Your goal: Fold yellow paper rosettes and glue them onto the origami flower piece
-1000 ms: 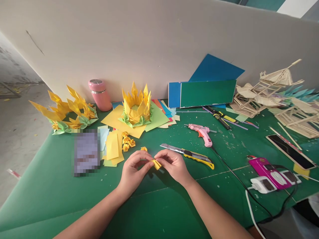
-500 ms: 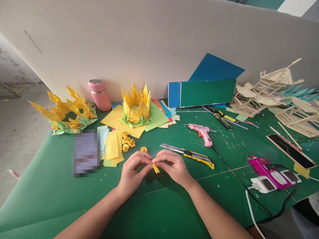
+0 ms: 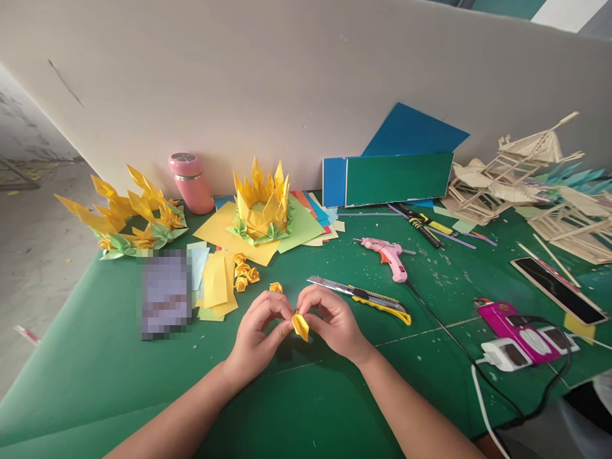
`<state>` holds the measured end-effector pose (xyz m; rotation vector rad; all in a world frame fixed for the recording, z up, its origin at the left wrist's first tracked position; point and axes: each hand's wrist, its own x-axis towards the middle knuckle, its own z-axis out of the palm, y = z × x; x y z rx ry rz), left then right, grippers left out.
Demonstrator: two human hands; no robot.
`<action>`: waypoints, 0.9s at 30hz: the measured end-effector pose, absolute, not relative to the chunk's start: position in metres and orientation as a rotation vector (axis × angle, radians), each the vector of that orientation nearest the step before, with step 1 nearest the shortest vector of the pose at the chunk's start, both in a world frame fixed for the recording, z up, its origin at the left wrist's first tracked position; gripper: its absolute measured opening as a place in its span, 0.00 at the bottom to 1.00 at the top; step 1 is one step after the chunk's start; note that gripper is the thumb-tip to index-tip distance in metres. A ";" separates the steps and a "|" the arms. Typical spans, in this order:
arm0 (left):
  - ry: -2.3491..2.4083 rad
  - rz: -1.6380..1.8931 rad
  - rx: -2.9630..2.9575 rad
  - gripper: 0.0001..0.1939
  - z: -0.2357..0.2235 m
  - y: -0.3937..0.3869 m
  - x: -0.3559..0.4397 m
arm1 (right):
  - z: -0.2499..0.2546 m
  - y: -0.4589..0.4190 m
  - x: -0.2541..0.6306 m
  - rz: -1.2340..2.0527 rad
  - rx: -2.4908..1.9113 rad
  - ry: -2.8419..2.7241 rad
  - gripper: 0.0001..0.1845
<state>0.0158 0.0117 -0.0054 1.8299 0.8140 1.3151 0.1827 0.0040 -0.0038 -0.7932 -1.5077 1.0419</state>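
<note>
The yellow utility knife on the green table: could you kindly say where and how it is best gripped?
I would take the knife by its yellow handle, coming from the person's right. It lies flat, the silver blade end pointing left and slightly away, while the handle end points right and nearer, so this should keep clear of the blade.

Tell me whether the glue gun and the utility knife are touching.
Apart: the head view shows green tabletop between the glue gun and the utility knife.

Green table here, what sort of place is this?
Probably a paper-craft workspace: there's a folded yellow paper crown, a pink glue gun and a utility knife.
</note>
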 end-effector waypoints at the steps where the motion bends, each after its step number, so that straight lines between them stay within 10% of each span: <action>1: 0.803 1.315 1.823 0.05 -0.005 0.011 0.016 | -0.004 0.004 0.183 1.055 -0.786 -1.502 0.07; 27: 0.681 1.186 1.525 0.04 -0.006 0.011 0.015 | -0.004 0.001 0.182 0.944 -0.799 -1.516 0.11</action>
